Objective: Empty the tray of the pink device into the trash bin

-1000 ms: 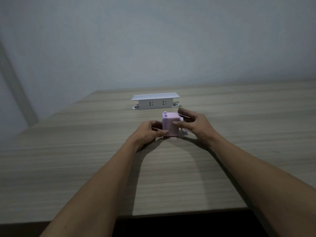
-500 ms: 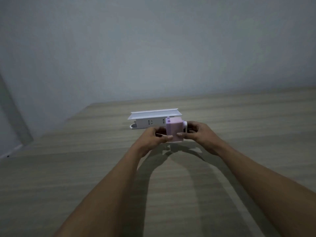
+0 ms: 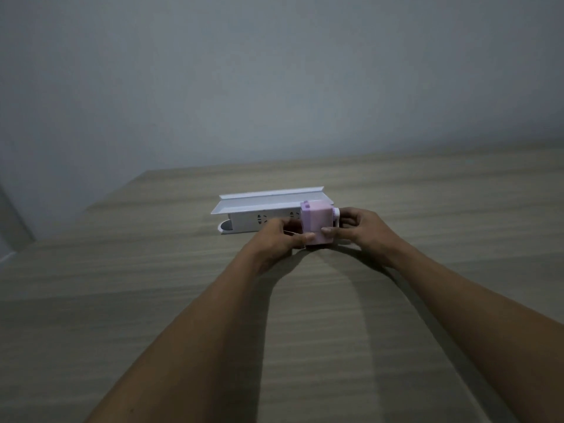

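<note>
A small pink box-shaped device [image 3: 316, 220] with a white knob on its right side is held between both hands just above the wooden table [image 3: 152, 300]. My left hand [image 3: 276, 238] grips its left lower side, thumb along the front. My right hand [image 3: 363, 228] holds its right side, thumb on the front lower edge. The device's tray is not distinguishable. No trash bin is in view.
A white socket box with an open lid [image 3: 262, 210] stands on the table right behind the device and my left hand. A grey wall rises behind the table. The table's left edge runs diagonally at the left.
Both hands have lifted the pink device off the table and carried it slightly away from me, in front of the white socket box. The view has tilted upward.
</note>
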A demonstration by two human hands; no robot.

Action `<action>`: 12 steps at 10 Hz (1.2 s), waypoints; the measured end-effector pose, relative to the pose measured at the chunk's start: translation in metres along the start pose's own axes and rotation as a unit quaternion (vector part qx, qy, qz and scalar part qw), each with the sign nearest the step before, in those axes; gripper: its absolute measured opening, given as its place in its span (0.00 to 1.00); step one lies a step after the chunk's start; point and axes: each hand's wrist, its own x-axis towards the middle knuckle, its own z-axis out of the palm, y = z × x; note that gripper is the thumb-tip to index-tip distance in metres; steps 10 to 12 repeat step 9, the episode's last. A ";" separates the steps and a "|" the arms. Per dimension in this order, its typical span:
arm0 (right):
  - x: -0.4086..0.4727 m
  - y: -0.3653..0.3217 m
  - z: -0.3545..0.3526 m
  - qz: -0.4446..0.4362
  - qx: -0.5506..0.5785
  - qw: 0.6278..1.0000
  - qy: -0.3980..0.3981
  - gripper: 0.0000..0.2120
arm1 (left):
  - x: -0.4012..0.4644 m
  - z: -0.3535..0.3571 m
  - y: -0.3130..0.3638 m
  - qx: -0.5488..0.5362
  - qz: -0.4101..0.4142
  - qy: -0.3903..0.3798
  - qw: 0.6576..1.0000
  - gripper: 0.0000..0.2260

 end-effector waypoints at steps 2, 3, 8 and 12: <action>0.016 0.012 -0.004 0.005 0.000 1.000 0.011 0.23 | 0.025 0.003 -0.015 0.015 0.014 0.026 0.999 0.20; 0.022 0.015 -0.006 0.011 0.000 1.000 0.010 0.23 | 0.033 0.005 -0.019 0.023 0.017 0.026 0.999 0.21; 0.007 0.001 -0.011 0.079 -0.081 0.992 0.060 0.44 | 0.007 -0.001 -0.002 0.031 -0.021 0.021 0.999 0.30; -0.008 -0.014 -0.010 0.094 -0.110 0.986 0.084 0.44 | -0.015 -0.006 0.013 0.040 -0.021 0.078 0.996 0.33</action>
